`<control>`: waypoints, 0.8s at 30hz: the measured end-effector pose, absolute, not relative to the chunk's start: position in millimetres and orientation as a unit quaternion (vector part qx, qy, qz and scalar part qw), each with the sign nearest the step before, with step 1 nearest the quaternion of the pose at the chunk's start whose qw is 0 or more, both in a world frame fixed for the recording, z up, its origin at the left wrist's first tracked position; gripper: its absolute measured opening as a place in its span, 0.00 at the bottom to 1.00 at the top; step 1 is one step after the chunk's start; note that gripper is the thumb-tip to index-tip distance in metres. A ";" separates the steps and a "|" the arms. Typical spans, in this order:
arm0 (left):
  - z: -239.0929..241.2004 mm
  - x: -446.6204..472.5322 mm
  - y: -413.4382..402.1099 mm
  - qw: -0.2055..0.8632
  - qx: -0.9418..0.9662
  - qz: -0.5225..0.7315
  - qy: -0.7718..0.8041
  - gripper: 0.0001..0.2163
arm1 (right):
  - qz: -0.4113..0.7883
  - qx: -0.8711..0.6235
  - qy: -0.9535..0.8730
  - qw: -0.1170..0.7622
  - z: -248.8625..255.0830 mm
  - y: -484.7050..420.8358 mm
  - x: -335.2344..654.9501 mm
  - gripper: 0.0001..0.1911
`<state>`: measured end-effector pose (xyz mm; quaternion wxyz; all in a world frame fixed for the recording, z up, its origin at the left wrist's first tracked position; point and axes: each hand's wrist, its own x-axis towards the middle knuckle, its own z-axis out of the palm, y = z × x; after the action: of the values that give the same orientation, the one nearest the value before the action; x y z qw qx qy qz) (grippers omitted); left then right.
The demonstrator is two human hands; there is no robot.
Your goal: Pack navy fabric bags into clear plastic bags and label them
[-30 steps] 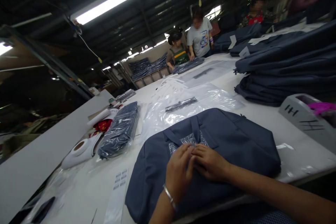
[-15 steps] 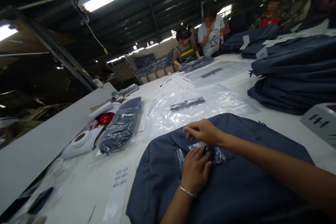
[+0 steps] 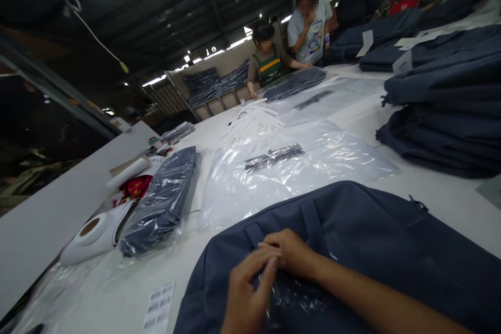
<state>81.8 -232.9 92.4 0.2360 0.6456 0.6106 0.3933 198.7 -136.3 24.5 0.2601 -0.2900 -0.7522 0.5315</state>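
Left hand point(image 3: 250, 292): rises from the bottom edge, wrist cut off by it; fingers bent forward and together, thumb raised alongside, a gap between thumb and palm.
Right hand point(image 3: 293, 254): back upward, fingers curled inward in a loose half-fist; forearm slants in from lower right, low across the bag.
Meeting point: fingertips of both hands touch or overlap; cannot tell whether either pinches anything there.
Dark blue bag point(image 3: 376, 250): lies flat under both hands, spreading well out to the right of them.
Strap point(image 3: 312, 219): on the bag, just beyond the right hand.
Plastic film point(image 3: 295, 295): glossy, on the bag, just right of the left hand, below the right forearm.
Clear plastic sheeting point(image 3: 313, 169): ahead of both hands, past the bag.
Wrapped bundle point(image 3: 164, 201): ahead and left of the left hand.
Label sheet point(image 3: 159, 305): left of the left hand, apart.
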 end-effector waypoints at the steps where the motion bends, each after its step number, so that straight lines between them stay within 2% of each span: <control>1: 101.7 67.6 -215.1 0.199 0.642 0.390 0.630 0.09 | 0.523 -0.292 -0.760 0.254 26.9 -136.3 198.1 0.20; 4: 104.7 32.1 -142.8 0.169 0.676 0.314 0.645 0.13 | 0.508 -0.309 -0.768 0.239 32.6 -135.6 196.8 0.19; 6: 85.2 18.9 -91.5 0.190 0.720 0.230 0.627 0.12 | 0.505 -0.316 -0.768 0.234 34.2 -136.0 197.5 0.17; 10: 31.6 12.8 -20.6 0.229 0.757 0.141 0.595 0.12 | 0.520 -0.310 -0.762 0.230 35.3 -136.8 200.6 0.16; 15: 4.5 9.2 3.8 0.259 0.759 0.101 0.589 0.14 | 0.533 -0.304 -0.754 0.236 36.1 -135.3 199.8 0.15; 20: 15.2 3.5 9.3 0.255 0.752 0.099 0.600 0.15 | 0.548 -0.297 -0.744 0.243 33.0 -134.4 197.0 0.16; 24: 32.2 6.4 13.2 0.188 0.748 0.125 0.625 0.16 | 0.556 -0.280 -0.739 0.258 35.8 -134.4 196.3 0.16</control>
<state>6.4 13.2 32.2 0.1879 0.7475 0.6246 0.1254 196.3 -134.4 35.8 0.2584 -0.2799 -0.7390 0.5556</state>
